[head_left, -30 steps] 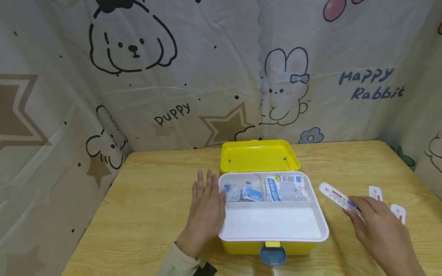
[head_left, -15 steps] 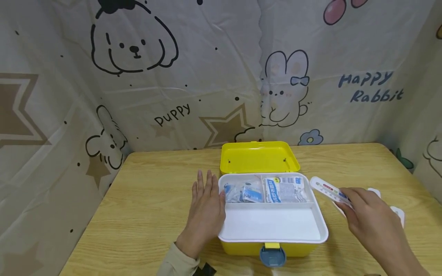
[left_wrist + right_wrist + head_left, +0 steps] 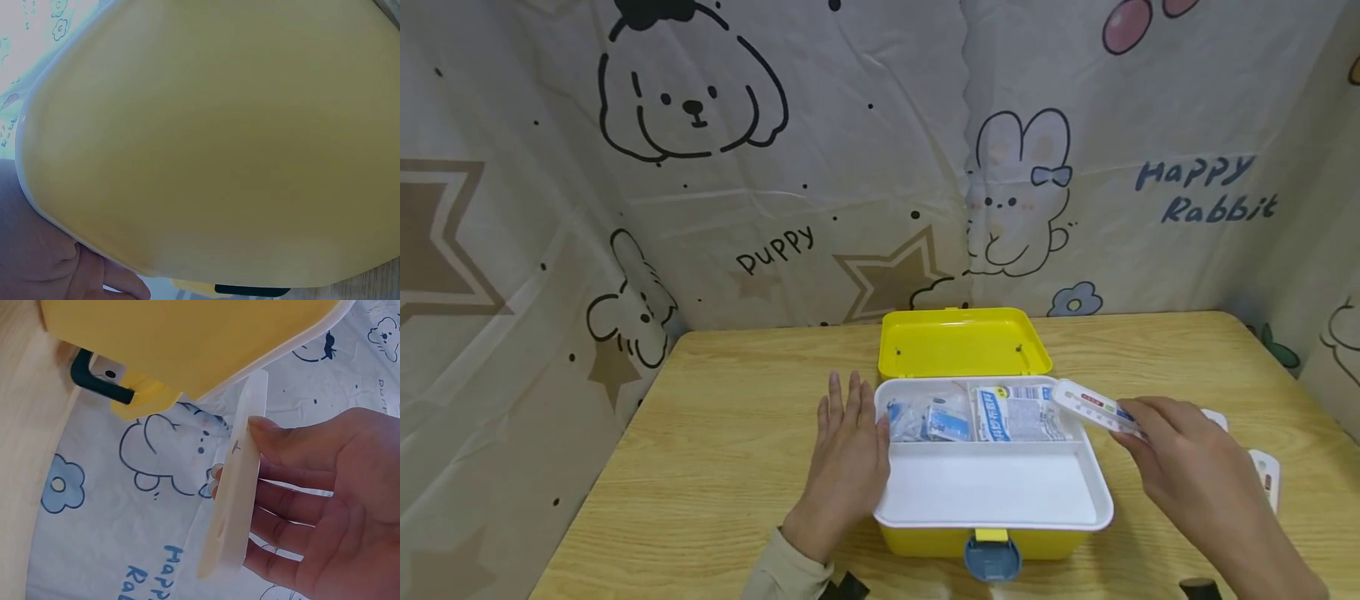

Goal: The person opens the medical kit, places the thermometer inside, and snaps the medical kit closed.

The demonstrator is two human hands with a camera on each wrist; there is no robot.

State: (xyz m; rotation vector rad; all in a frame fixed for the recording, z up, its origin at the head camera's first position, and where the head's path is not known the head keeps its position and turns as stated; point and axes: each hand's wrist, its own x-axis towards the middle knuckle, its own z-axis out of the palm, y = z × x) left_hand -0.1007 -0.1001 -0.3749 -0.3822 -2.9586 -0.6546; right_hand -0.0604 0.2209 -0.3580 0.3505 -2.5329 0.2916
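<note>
My right hand (image 3: 1195, 475) pinches a long, flat white plastic case (image 3: 1086, 404) with rounded ends and small red and blue markings. Its far tip hangs over the right rim of a yellow medicine box (image 3: 1045, 543). In the right wrist view the thumb (image 3: 275, 440) presses one side of the case and the fingers curl behind. My left hand (image 3: 847, 467) rests with straight fingers against the left side of the box. Inside the box's white tray (image 3: 988, 483), a gauze packet (image 3: 1018, 412) lies in the right rear compartment and clear-wrapped blue-and-white packets (image 3: 936, 417) in the left one.
The yellow lid (image 3: 962, 342) is folded back behind the box, and a grey-blue latch (image 3: 992, 557) hangs in front. Two similar white cases, one of them a white case (image 3: 1266, 475), lie right of the box, partly hidden. A printed curtain (image 3: 850, 167) hangs behind the wooden table (image 3: 722, 417).
My right hand has moved left with the white case, bringing its tip from beside the box to over the tray's right edge. The left hand has kept its place.
</note>
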